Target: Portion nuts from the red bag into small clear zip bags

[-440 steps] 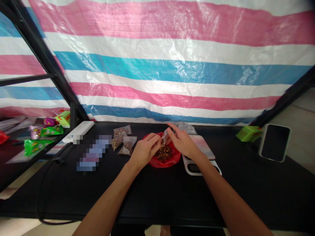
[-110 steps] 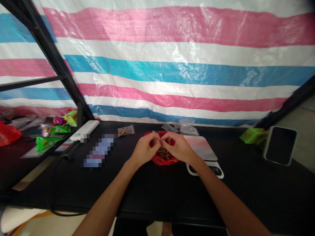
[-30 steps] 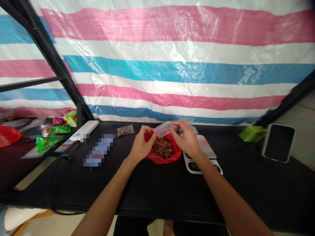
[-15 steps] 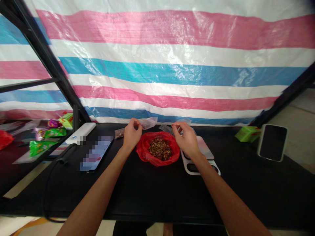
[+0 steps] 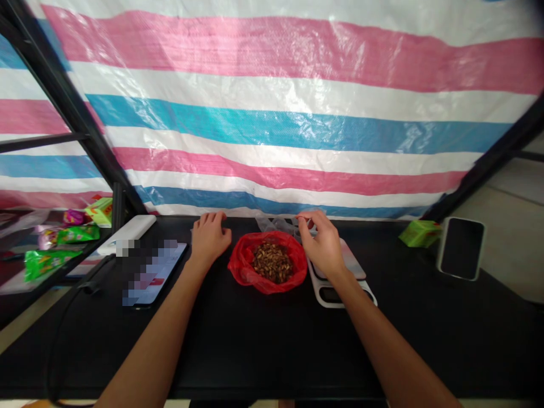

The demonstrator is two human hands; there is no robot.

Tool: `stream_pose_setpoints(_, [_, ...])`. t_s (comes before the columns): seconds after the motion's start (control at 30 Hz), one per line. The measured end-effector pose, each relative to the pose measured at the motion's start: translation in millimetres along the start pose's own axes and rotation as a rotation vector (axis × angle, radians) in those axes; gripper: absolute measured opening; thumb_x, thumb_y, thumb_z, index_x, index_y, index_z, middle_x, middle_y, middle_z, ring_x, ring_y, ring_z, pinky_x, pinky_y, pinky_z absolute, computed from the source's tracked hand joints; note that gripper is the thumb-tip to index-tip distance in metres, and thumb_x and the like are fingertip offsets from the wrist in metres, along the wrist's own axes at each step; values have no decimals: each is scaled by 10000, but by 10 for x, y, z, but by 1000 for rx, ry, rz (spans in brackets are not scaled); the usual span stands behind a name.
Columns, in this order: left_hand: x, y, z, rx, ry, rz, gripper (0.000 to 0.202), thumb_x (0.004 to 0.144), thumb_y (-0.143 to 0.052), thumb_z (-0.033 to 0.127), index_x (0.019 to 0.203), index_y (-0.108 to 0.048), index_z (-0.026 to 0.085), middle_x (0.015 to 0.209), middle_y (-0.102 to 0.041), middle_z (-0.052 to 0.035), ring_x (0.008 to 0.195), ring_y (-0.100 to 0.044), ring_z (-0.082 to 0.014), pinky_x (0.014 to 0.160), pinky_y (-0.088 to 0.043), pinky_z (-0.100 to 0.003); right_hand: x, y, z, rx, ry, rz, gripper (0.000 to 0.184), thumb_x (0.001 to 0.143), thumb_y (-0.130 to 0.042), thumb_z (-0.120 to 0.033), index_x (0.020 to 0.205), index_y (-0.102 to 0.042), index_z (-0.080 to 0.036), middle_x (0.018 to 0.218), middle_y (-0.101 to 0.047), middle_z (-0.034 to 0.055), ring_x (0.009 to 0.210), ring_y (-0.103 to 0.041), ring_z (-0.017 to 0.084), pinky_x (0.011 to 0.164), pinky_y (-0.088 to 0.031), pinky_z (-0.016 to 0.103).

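Note:
An open red plastic bag [image 5: 243, 276] stands on the black table, holding a heap of small brown, seed-like pieces [image 5: 272, 262]. To its left, my left hand [image 5: 209, 237] reaches over the tabletop, fingers spread and thumb out to the side. Whatever lies beneath that palm is hidden. On the other side, my right hand [image 5: 321, 241] pinches thin clear plastic, which looks like a small bag, between thumb and fingertips. More clear plastic bags [image 5: 274, 224] lie just behind the red bag. Under my right wrist is a white kitchen scale [image 5: 352, 260], partly covered.
A phone [image 5: 159, 275] lies at the left, with a white device [image 5: 140, 229] behind it and a black cable. Bright snack packets [image 5: 79, 234] sit at far left. At right, a green box [image 5: 420, 233] stands beside an upright dark-screened device [image 5: 461, 248]. Striped sheeting [image 5: 276, 130] hangs behind.
My left hand has moved left, away from the clear plastic at its fingertips, and its fingers have spread. It now covers where a small filled bag lay. My right hand keeps its pinch.

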State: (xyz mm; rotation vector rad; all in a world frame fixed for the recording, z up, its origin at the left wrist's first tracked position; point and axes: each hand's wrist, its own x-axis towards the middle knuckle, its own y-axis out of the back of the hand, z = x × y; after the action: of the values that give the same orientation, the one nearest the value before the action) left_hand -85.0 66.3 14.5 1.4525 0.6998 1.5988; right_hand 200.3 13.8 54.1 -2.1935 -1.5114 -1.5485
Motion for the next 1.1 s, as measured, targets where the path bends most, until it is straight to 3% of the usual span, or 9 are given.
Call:
stream_pose_setpoints(0.1, [-27, 14, -188, 103, 75, -154, 476, 849, -593, 313, 1308, -559, 195, 1262, -662, -192, 1250, -549, -409, 1028, -401, -530, 0, -6, 20, -5, -3, -2, 170, 1004, -511, -257, 997, -681, -247, 931, -692, 54, 797, -601, 218, 804, -493, 379])
stream_pose_setpoints(0.17, [-23, -15, -254, 96, 93, -260, 488, 897, -551, 339, 1361, -534, 190, 1272, -666, -196, 1212, -583, -407, 1010, -414, -535, -3, -13, 20, 4, 8, -9, 167, 1001, -514, -249, 990, -681, -244, 928, -691, 53, 799, -601, 217, 808, -494, 378])
stream_pose_setpoints(0.23, [1, -44, -260, 56, 72, -277, 435, 949, -499, 338, 1355, -542, 186, 1254, -683, -187, 1183, -610, -389, 987, -436, -514, -9, -19, 3, 17, 18, -11, 167, 1001, -516, -244, 981, -682, -240, 918, -687, 52, 805, -603, 216, 820, -495, 379])
stream_pose_setpoints(0.33, [49, -20, -148, -101, -44, -170, 390, 985, -512, 360, 1321, -566, 169, 1188, -717, -169, 1139, -641, -349, 983, -464, -475, -24, -31, -38, 32, 26, -36, 178, 1008, -513, -258, 988, -689, -240, 921, -689, 55, 818, -615, 220, 829, -500, 380])
stream_pose_setpoints(0.47, [26, 158, 186, -358, -312, 68, 445, 978, -598, 381, 1370, -541, 178, 1259, -690, -137, 1162, -629, -282, 1034, -483, -421, -46, -61, -70, 44, 89, -154, 174, 1013, -529, -275, 1029, -701, -248, 952, -711, 61, 921, -645, 246, 888, -496, 403])
stream_pose_setpoints(0.67, [-157, 308, 586, -387, -651, 117, 479, 991, -590, 266, 1454, -483, 206, 1312, -668, -115, 1244, -589, -257, 1076, -477, -416, -92, -153, -68, 185, 95, -272, 160, 1013, -564, -306, 1072, -701, -247, 1013, -730, 56, 983, -655, 247, 939, -487, 423])
stream_pose_setpoints(0.9, [-192, 273, 613, -431, -705, 169, 429, 988, -563, 199, 1414, -525, 221, 1280, -687, -97, 1237, -590, -257, 1078, -466, -420, -83, -174, -93, 417, -118, -326, 157, 968, -601, -336, 937, -698, -218, 933, -735, 36, 890, -672, 217, 865, -513, 367])
stream_pose_setpoints(1.1, [-188, 257, 655, -575, -529, 135, 532, 925, -625, 153, 1434, -486, 222, 1164, -665, -84, 1111, -606, -255, 1023, -488, -425, -75, -172, -121, 261, -113, -256, 133, 886, -607, -225, 762, -654, -216, 782, -692, 9, 775, -643, 200, 789, -479, 344])
